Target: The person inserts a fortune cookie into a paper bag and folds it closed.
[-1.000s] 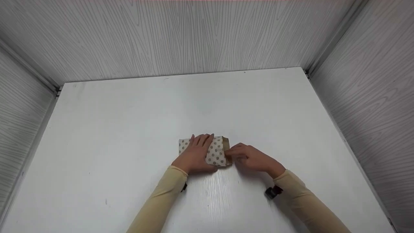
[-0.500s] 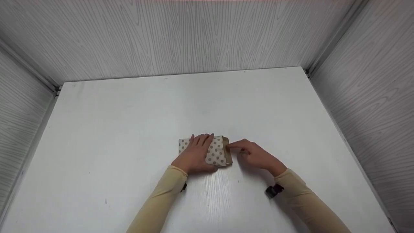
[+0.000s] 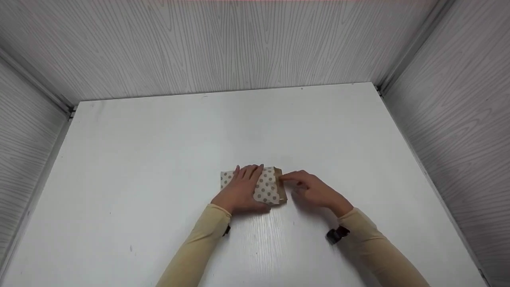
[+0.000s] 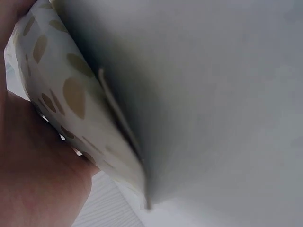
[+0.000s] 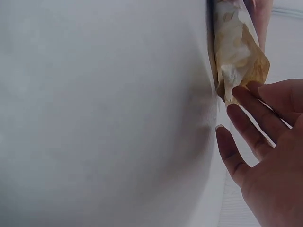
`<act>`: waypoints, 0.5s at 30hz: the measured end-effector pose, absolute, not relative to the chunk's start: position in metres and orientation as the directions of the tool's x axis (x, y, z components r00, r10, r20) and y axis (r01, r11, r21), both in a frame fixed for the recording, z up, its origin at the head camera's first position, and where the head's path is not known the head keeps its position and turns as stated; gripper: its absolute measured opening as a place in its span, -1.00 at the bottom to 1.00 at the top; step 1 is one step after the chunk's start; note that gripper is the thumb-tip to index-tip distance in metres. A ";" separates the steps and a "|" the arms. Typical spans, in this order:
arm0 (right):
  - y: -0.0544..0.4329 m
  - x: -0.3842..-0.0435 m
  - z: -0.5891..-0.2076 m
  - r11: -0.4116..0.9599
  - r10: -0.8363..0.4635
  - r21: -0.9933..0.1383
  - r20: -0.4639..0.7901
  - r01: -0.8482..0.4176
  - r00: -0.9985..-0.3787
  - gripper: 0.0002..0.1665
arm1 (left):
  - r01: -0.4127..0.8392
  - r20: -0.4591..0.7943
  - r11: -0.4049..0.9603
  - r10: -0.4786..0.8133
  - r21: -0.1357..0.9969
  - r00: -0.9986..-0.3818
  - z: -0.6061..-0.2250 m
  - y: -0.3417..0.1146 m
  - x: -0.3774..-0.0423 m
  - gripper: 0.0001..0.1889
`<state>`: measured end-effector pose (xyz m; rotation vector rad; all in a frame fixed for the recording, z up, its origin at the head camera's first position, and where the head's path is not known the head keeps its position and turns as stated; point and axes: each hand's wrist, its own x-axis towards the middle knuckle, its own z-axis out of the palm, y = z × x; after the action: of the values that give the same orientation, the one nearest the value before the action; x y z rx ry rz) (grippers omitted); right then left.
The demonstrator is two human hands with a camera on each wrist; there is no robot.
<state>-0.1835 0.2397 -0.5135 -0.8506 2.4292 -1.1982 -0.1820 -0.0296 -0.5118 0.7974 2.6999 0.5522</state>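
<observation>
A white paper bag with tan dots (image 3: 266, 188) lies flat on the table, its brown-lined mouth (image 3: 281, 191) turned to the right. My left hand (image 3: 241, 191) rests across the bag with fingers extended, the thumb along its near edge. At the mouth, the extended index finger of my right hand (image 3: 314, 191) touches the brown lining. The left wrist view shows the dotted bag (image 4: 71, 94) bulging beside the left hand (image 4: 42, 175). In the right wrist view the bag's creased end (image 5: 236, 52) meets the fingertips of the right hand (image 5: 279, 161); its other fingers are loosely extended.
The white tabletop (image 3: 159, 135) spreads around the bag. Grey wood-grain panels stand at the back (image 3: 239, 44), the left (image 3: 28, 139) and the right (image 3: 458, 107). A small black device (image 3: 337, 235) sits at the right wrist.
The right hand's fingers, earlier lower at the bag's mouth, have shifted up along it, with the index finger extended. The left hand and bag have stayed nearly still.
</observation>
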 end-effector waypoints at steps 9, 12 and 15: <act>0.244 -0.179 -0.513 0.498 -0.573 -0.793 0.003 -0.351 -0.820 -0.51 | 0.386 -0.189 0.776 0.532 0.499 -0.825 -0.502 -0.027 -0.194 0.00; 0.242 -0.178 -0.513 0.510 -0.561 -0.782 0.014 -0.359 -0.828 -0.57 | 0.373 -0.172 0.767 0.523 0.522 -0.835 -0.499 -0.024 -0.202 -0.21; 0.240 -0.177 -0.514 0.517 -0.559 -0.772 0.021 -0.369 -0.829 -0.59 | 0.374 -0.150 0.766 0.515 0.523 -0.844 -0.497 -0.019 -0.210 -0.38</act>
<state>-0.1773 0.2403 -0.5136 -0.7877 2.5285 -1.2049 -0.2100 -0.0191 -0.4971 0.6900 2.6770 0.7054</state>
